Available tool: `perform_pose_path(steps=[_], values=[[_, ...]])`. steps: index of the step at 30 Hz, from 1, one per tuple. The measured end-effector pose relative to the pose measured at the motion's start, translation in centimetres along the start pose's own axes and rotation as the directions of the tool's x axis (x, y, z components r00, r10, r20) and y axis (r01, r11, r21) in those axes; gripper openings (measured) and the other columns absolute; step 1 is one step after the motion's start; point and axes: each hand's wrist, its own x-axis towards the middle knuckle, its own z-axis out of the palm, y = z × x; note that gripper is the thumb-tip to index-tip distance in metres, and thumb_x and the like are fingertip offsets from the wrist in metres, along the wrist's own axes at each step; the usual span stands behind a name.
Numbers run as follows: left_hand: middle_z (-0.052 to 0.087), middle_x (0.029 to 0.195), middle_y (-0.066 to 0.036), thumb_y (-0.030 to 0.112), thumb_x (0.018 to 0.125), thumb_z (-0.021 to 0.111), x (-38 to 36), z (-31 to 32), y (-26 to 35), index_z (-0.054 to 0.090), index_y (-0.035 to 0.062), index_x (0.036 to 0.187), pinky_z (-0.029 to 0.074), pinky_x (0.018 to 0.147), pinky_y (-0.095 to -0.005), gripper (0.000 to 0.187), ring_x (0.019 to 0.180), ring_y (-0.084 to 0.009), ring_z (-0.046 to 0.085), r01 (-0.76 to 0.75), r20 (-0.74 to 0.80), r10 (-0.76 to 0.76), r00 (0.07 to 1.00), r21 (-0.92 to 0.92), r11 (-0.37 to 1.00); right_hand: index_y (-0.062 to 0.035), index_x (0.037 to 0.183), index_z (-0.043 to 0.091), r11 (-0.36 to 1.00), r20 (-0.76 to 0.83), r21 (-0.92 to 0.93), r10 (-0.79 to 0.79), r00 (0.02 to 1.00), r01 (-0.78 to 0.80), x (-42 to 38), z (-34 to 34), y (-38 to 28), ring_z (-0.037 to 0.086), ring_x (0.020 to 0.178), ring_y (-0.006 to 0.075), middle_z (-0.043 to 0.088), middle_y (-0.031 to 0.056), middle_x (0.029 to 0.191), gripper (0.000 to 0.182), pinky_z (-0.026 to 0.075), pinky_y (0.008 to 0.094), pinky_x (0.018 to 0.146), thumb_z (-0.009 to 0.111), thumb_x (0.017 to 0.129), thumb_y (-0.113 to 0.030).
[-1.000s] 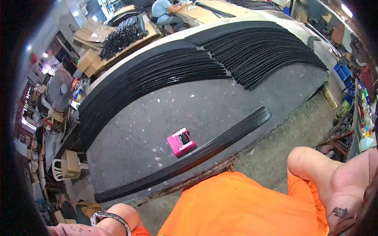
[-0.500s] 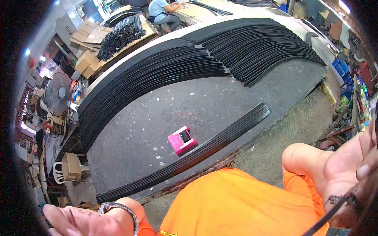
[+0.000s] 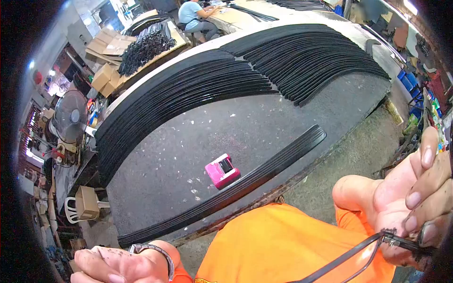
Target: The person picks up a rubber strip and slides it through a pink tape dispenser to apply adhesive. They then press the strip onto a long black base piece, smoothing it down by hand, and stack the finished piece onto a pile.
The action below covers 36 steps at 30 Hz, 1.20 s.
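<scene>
My right hand (image 3: 415, 203), stained dark at the fingers and palm, is raised at the right edge with its fingers curled around a thin black strip (image 3: 351, 257). The strip bends back in a narrow loop and runs down to the left, out of the bottom edge. At the bottom left, my left hand (image 3: 113, 266) has its fingers curled in; whatever they hold is hidden. A banded bracelet or watch strap (image 3: 158, 250) circles that wrist. Nearest in front lie several black strips (image 3: 245, 181) side by side along the table's near edge, close to a pink and white box (image 3: 222, 172).
On the dark table (image 3: 165, 188), long rows of black strips lie at the back left (image 3: 179, 89) and back right (image 3: 321, 61). A fan (image 3: 73, 115) and a carton (image 3: 87, 203) stand left. Another person (image 3: 193, 16) sits at a far bench.
My right hand has shifted slightly left, and its fingers show more. More of the black strip is visible, now looped across my orange shirt. My left hand has moved slightly right and down.
</scene>
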Motion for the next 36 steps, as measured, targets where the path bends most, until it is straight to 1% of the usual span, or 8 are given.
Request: perform_pose_path(steps=[3,10,18,20,23,26,32,36], values=[[0.048,0.075,0.007,0.017,0.065,0.093,0.0,-0.4,0.5,0.057,0.0144,0.085,0.032,0.071,-0.0286,0.042,0.07,-0.0069,0.045,0.069,0.001,-0.069,0.998,-0.036,0.997,-0.0038,0.106,0.067,1.0,-0.006,0.007,0.001,1.0,-0.001,0.0,0.3,0.0,0.064,0.086,0.0226,0.07,0.0128,0.101,0.03,0.052,0.0389,0.076,0.064,0.096,-0.032],[0.048,0.073,0.006,0.017,0.065,0.092,-1.0,-0.5,-0.1,0.055,0.0137,0.079,0.032,0.068,-0.0281,0.04,0.069,-0.0076,0.046,-0.02,-0.041,0.021,0.999,0.02,1.0,-0.0032,0.105,0.068,0.999,-0.018,0.04,-0.03,0.999,0.031,-0.1,0.6,-1.1,0.064,0.085,0.0217,0.07,0.0128,0.101,0.029,0.051,0.0376,0.075,0.064,0.096,-0.03],[0.049,0.077,0.006,0.022,0.05,0.1,-0.3,-4.4,0.2,0.066,0.0204,0.082,0.034,0.068,-0.0258,0.046,0.081,-0.0113,0.042,0.069,-0.08,-0.078,0.994,-0.113,0.991,-0.0025,0.104,0.068,0.998,-0.013,0.056,-0.033,0.999,0.034,0.2,0.6,-0.9,0.063,0.083,0.0206,0.07,0.0127,0.1,0.027,0.051,0.0361,0.073,0.064,0.096,-0.028],[0.052,0.089,0.006,0.026,0.064,0.086,-0.2,-5.6,0.7,0.063,0.0207,0.093,0.038,0.072,-0.0282,0.038,0.084,-0.0125,0.046,0.074,0.07,-0.066,0.995,-0.118,0.99,-0.0023,0.104,0.068,0.998,-0.018,0.055,-0.037,0.999,0.038,0.1,0.7,-0.9,0.063,0.083,0.0204,0.07,0.0127,0.099,0.027,0.051,0.0357,0.073,0.064,0.096,-0.027],[0.058,0.124,0.005,0.037,0.108,0.045,2.4,1.8,1.5,0.05,0.022,0.13,0.046,0.083,-0.0364,0.027,0.093,-0.0146,0.059,0.0,0.414,0.036,0.91,-0.086,0.996,-0.002,0.104,0.068,0.997,-0.017,0.06,-0.051,0.999,0.052,0.3,0.7,-1.1,0.063,0.082,0.02,0.07,0.0127,0.099,0.026,0.05,0.0352,0.072,0.064,0.096,-0.026],[0.059,0.124,0.006,0.038,0.109,0.042,4.2,-0.6,1.3,0.05,0.0235,0.129,0.048,0.08,-0.033,0.026,0.092,-0.0134,0.06,-0.095,0.509,0.094,0.856,-0.025,0.995,-0.0018,0.104,0.068,0.995,-0.019,0.065,-0.07,0.997,0.071,0.6,0.5,-1.2,0.062,0.082,0.0196,0.07,0.0127,0.099,0.025,0.05,0.0346,0.072,0.064,0.096,-0.026],[0.063,0.119,0.011,0.035,0.108,0.047,4.5,-0.8,0.7,0.052,0.0254,0.131,0.048,0.078,-0.0275,0.025,0.093,-0.0075,0.061,-0.192,0.431,0.16,0.888,0.031,0.981,-0.0013,0.103,0.068,0.995,-0.018,0.064,-0.081,0.997,0.082,1.0,0.3,-1.4,0.062,0.08,0.0188,0.07,0.0127,0.098,0.024,0.05,0.0335,0.071,0.064,0.096,-0.024],[0.067,0.115,0.013,0.034,0.105,0.054,6.8,-3.4,1.5,0.058,0.0253,0.127,0.047,0.077,-0.0251,0.024,0.091,-0.0048,0.062,-0.105,0.515,0.095,0.852,-0.01,0.994,-0.0009,0.102,0.068,0.994,-0.003,0.063,-0.094,0.996,0.094,1.3,0.7,-1.2,0.062,0.08,0.0183,0.07,0.0127,0.097,0.023,0.05,0.0328,0.07,0.064,0.096,-0.023]])
